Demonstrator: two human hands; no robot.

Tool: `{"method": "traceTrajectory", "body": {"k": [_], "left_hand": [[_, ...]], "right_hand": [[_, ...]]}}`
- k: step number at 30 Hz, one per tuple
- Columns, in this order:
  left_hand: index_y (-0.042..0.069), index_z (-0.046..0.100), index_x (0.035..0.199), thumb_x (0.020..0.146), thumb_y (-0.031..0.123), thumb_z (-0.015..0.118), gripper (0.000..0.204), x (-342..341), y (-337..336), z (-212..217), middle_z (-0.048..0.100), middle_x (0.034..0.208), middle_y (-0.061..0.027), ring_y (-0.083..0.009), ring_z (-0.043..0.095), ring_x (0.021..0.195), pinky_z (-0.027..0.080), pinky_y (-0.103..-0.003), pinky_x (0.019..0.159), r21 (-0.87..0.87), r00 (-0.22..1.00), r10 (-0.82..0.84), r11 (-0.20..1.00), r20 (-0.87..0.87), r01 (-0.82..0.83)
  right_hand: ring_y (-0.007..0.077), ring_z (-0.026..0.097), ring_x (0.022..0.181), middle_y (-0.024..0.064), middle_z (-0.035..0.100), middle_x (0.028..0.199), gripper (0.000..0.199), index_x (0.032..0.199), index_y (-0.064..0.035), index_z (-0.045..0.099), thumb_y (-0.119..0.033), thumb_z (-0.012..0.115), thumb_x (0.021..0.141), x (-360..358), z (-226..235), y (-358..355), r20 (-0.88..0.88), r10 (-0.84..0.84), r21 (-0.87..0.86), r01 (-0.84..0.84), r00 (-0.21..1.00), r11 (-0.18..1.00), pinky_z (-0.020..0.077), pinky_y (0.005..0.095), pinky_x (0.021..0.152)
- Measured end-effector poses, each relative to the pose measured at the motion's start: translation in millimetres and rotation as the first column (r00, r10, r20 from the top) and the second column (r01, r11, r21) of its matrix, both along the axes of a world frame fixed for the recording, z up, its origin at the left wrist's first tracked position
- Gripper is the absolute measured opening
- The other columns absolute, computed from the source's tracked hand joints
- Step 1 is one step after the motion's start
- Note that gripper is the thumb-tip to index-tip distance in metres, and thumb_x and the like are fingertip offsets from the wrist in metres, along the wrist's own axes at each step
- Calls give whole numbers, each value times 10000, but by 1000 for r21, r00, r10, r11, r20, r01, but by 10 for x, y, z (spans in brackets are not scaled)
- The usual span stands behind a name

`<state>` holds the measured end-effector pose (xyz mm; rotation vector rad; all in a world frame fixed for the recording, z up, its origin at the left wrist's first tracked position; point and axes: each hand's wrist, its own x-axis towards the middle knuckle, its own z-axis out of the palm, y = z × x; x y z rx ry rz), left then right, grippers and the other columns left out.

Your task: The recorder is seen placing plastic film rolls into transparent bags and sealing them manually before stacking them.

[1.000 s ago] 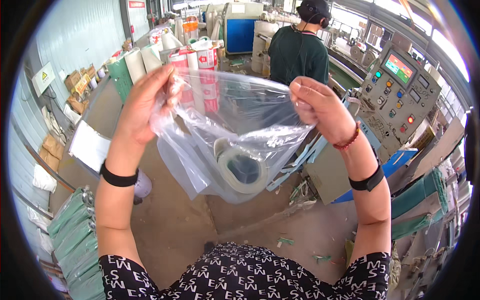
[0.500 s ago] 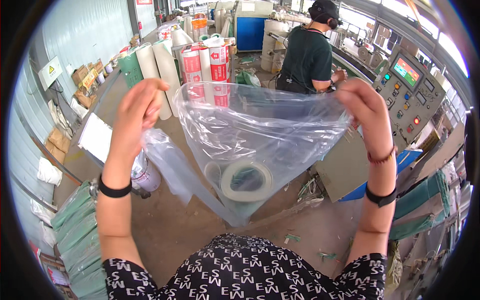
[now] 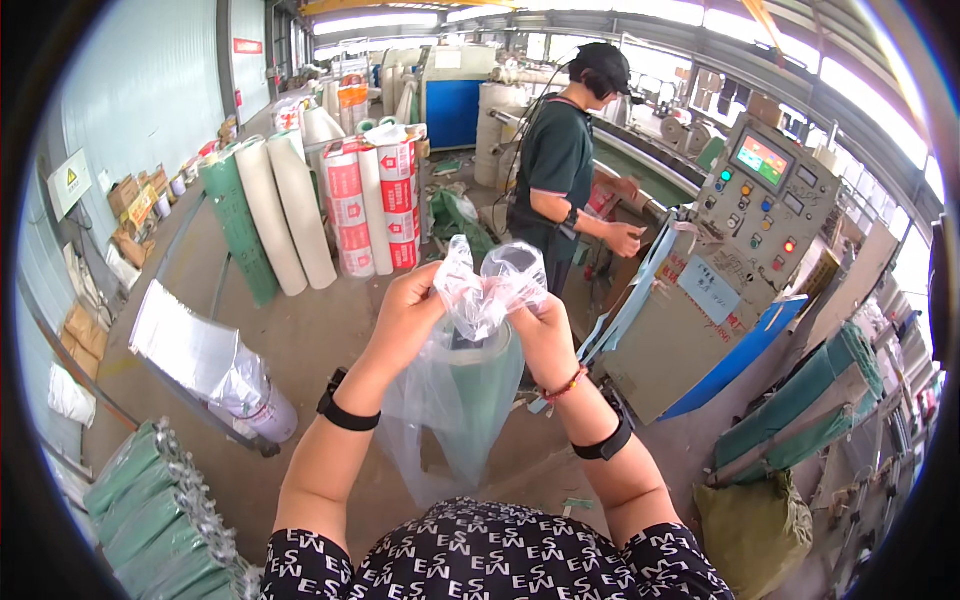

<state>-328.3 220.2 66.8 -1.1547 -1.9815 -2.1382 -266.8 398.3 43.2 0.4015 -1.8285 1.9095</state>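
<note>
Both hands grasp the bunched upper edge of a clear plastic bag (image 3: 485, 300), the left hand (image 3: 412, 298) pinching one side, the right hand (image 3: 540, 318) the other, just apart. The bag hangs over a green roll (image 3: 487, 385) below them; whether its lower edge reaches right around is unclear. Floor (image 3: 335, 400) separates the roll from a bucket (image 3: 268, 412) at left; the control cabinet (image 3: 690, 335) edges the room at right.

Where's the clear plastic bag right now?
Head view, centre: the clear plastic bag has its top bunched between the left hand and right hand, its lower part hanging below with a green roll showing through.
</note>
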Motion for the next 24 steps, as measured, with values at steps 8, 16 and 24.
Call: {"method": "traceTrajectory", "body": {"k": [8,16,24], "left_hand": [[27,617,1152,950,144,522,252,350,63,343,551,749,37,-19,401,535,275,-179,448,140,968,-81,989,238,48],[9,570,1207,930,113,523,300,404,-62,459,554,784,27,-13,436,584,312,-168,464,-63,914,-260,954,311,293],[7,567,1123,890,119,582,259,404,104,505,561,831,26,-14,467,625,340,-168,502,-101,966,-165,977,198,188]], "right_hand": [[250,544,1083,73,618,1154,323,1011,-73,695,-4,586,714,130,505,-118,-556,-312,323,546,771,773,376,388,984],[228,436,1273,90,496,1350,510,1358,-53,465,-238,570,895,192,596,13,-220,176,415,-71,960,907,267,426,1098],[163,560,1090,91,605,1199,455,1283,3,527,-200,634,891,76,-73,-57,87,336,270,-347,938,898,426,335,966]]}}
